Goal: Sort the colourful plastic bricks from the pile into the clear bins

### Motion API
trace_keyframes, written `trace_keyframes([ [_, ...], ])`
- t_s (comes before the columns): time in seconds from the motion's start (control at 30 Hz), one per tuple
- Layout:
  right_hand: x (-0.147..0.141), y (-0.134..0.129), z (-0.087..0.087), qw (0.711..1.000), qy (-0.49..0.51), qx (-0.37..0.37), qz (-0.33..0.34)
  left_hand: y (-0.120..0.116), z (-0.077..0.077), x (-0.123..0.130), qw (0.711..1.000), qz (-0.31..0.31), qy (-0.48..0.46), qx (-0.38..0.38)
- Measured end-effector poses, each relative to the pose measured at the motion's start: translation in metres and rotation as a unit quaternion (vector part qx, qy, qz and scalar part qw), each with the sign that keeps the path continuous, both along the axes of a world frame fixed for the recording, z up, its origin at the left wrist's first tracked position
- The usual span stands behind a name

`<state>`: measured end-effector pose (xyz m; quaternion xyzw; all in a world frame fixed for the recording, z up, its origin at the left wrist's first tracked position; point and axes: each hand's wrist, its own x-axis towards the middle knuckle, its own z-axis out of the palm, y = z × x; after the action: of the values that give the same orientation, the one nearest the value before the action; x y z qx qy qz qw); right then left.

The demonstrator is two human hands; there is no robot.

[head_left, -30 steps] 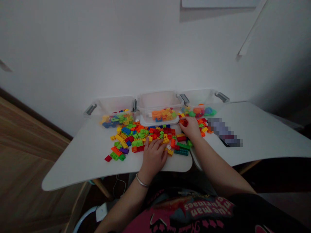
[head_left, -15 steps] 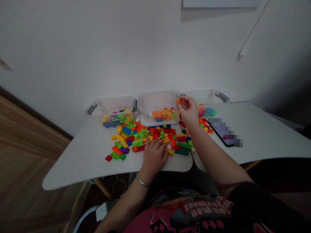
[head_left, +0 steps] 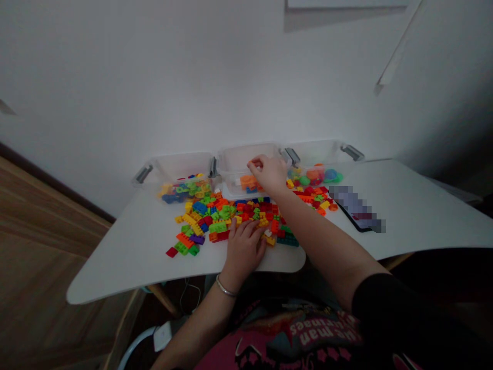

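Two hands show in this one head-worn view, both over a white table (head_left: pixel 123 262). The right hand (head_left: pixel 270 173) reaches far forward, its forearm slanting from the lower right up and to the left, and hangs palm down over the middle of three clear plastic bins. Its fingers (head_left: pixel 254 163) are drawn narrow at the tips, pinched toward the thumb; whether they hold anything, I cannot tell. The left hand (head_left: pixel 243 252) lies nearer the body, palm down, fingers lightly curled and spread, resting on the near edge of a loose pile of plastic bricks (head_left: pixel 231 218). A single bracelet (head_left: pixel 225 287) circles that wrist.

Dozens of bricks, too many to count, lie on the table in red, yellow, green, blue, orange and purple. Their long axes point every which way. The pile spreads just in front of the bins, with a smaller scatter to the right.

All three bins (head_left: pixel 250 169) stand side by side against the wall, long sides along it, each holding some colored pieces. To the right of the pile lies one phone (head_left: pixel 356 210), its screen blurred.
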<state>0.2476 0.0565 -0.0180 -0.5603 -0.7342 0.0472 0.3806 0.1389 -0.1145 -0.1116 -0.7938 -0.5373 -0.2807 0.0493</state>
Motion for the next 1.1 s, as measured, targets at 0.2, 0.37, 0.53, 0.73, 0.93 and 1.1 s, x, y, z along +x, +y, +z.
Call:
trace_keyframes([
  [0.2, 0.003, -0.002, 0.002, 0.998, -0.062, 0.0, 0.003, -0.001, 0.0, 0.0, 1.0, 0.0, -0.001, 0.002],
  [0.37, 0.01, -0.002, -0.001, 0.998, -0.014, 0.03, 0.049, -0.001, 0.001, -0.001, 1.0, -0.002, 0.001, -0.001],
  [0.53, 0.029, -0.014, -0.009, 0.983, 0.117, 0.098, 0.106, -0.001, 0.001, 0.0, 1.0, -0.001, 0.0, 0.003],
  [0.73, 0.066, -0.038, -0.045, 0.986, 0.008, 0.022, 0.164, -0.001, 0.002, 0.0, 1.0, 0.0, 0.0, 0.005],
  [0.93, 0.098, -0.042, -0.086, 0.975, -0.095, -0.067, 0.188, -0.002, 0.001, 0.001, 1.0, 0.001, 0.007, 0.004],
  [1.1, 0.107, -0.041, -0.095, 0.971, -0.062, -0.046, 0.224, -0.002, 0.0, 0.0, 1.0, 0.0, 0.001, 0.003],
])
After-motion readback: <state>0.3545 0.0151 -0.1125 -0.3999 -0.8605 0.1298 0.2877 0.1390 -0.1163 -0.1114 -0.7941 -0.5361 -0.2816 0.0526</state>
